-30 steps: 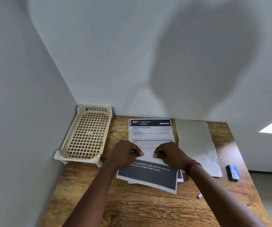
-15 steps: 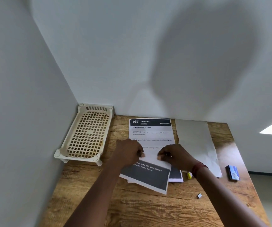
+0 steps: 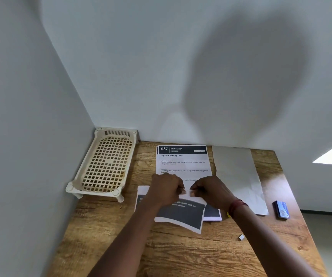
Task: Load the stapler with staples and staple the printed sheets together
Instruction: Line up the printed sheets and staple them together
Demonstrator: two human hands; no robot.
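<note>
Printed sheets lie on the wooden table (image 3: 211, 252). A top sheet headed "957 Dining Area" (image 3: 183, 160) lies flat toward the wall. My left hand (image 3: 166, 189) and my right hand (image 3: 211, 189) meet over the middle and both pinch the upper edge of a bundle of sheets with a dark printed band (image 3: 181, 213), whose near edge curls up. Another sheet (image 3: 142, 193) pokes out on the left. A yellow bit (image 3: 228, 214), perhaps the stapler, shows under my right wrist. A small blue staple box (image 3: 281, 209) lies at the right.
A cream plastic lattice tray (image 3: 105, 164) stands in the left corner against the walls. A blank grey sheet (image 3: 239, 176) lies right of the printed pages. A tiny white piece (image 3: 241, 237) rests on the table near the front right.
Both hands have drawn the dark-banded bundle up and left, closer together. A sheet has come into view at the left beneath my left hand.
</note>
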